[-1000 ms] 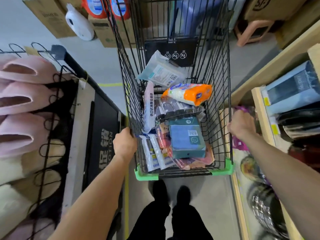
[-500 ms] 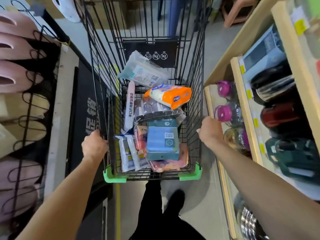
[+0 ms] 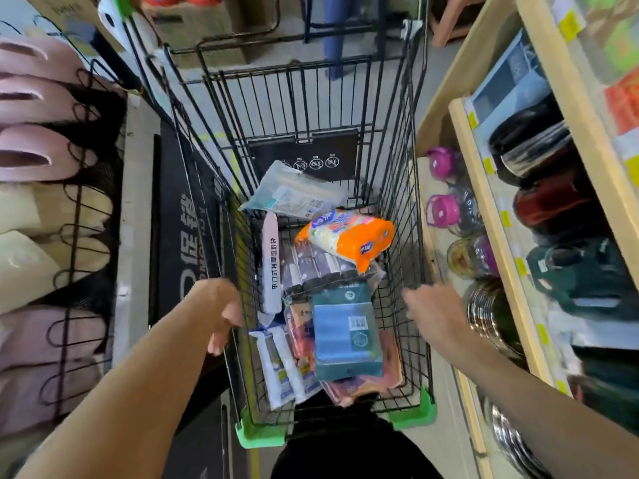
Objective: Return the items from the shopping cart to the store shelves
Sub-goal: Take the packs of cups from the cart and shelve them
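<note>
The black wire shopping cart (image 3: 420,340) with green corner bumpers stands in front of me. Inside lie an orange wipes pack (image 3: 349,236), a teal and blue box (image 3: 345,337), a clear flat packet (image 3: 294,195), a long white pack (image 3: 270,264), a dark striped pack (image 3: 311,267), white tube packs (image 3: 283,364) and pink packets (image 3: 390,371). My left hand (image 3: 224,312) grips the cart's left rim with curled fingers. My right hand (image 3: 432,309) is at the right rim, blurred, so its hold is unclear.
Pink and cream slippers (image 3: 38,153) hang on a wire rack at the left. Wooden shelves (image 3: 484,216) at the right hold pink-lidded jars (image 3: 442,210), dark bottles and steel bowls (image 3: 491,309). Cardboard boxes (image 3: 204,25) and a pink stool stand ahead. A black sign panel (image 3: 179,236) flanks the cart.
The cart and I have shifted along the aisle, closer to the right shelves. Both hands sit farther forward on the rims, and the right hand is now blurred.
</note>
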`<state>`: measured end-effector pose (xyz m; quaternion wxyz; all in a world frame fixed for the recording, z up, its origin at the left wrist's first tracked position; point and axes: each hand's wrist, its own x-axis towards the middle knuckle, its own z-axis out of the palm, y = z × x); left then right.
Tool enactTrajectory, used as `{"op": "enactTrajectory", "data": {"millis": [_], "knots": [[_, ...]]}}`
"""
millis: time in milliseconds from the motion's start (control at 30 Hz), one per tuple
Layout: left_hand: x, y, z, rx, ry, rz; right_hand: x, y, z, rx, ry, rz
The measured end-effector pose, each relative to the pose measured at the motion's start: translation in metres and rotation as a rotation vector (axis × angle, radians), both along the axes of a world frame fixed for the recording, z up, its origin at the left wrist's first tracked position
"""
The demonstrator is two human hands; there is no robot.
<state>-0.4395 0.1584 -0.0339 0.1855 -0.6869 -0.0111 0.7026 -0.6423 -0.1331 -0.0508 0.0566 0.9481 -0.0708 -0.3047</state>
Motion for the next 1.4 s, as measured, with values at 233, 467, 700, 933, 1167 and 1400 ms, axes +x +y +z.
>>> {"op": "enactTrajectory", "data": {"millis": [233, 467, 700, 933, 1167, 1400], "knots": [[0.075, -0.078, -0.067, -0.65, -0.676, 0.975, 0.033, 0.031, -0.07, 0.552, -0.38, -0.899], [0.125, -0.103, -0.113, -0.713, -0.585, 1.418, 0.097, 0.022, -0.142, 1.009, -0.076, -1.971], [0.135, -0.105, -0.138, -0.63, -0.426, 1.481, 0.123, 0.028, -0.159, 0.896, -0.329, -2.064], [0.103, -0.096, -0.125, -0.75, -0.631, 1.378, 0.085, 0.061, -0.088, 0.845, -0.58, -1.768], [0.084, -0.104, -0.024, -1.162, -0.886, 1.222, 0.016, 0.088, -0.023, 0.911, -0.843, -1.695], [0.058, -0.141, 0.096, -1.576, -0.891, 0.845, -0.062, 0.072, 0.031, 1.241, -1.084, -1.854]]}}
